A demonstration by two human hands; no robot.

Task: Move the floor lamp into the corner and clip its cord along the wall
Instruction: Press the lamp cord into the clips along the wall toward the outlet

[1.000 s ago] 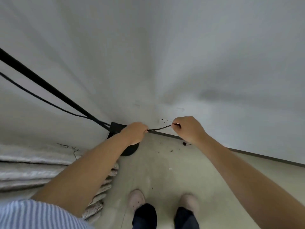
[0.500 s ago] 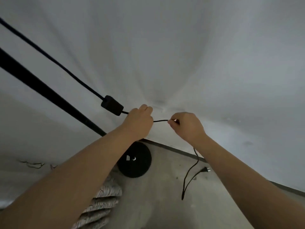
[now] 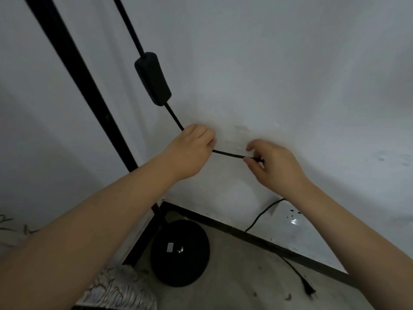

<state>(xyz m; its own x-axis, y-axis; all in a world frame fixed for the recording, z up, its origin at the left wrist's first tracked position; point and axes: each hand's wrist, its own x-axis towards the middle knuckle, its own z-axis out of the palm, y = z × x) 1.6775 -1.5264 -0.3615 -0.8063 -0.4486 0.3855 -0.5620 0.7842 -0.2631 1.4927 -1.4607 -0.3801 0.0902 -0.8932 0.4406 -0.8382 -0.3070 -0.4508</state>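
Left hand (image 3: 190, 151) fingers closed around the cord (image 3: 228, 153), right hand (image 3: 272, 164) fingers pinching it against the wall (image 3: 290, 74)

The light is dim, flat and cool, with no visible source. The white wall (image 3: 290, 63) grades from pale grey to a darker patch at the left. A glossy strip low on the wall carries small bright glints. Wide-angle distortion bends the baseboard (image 3: 257, 237); the forearms at the bottom edge look soft.
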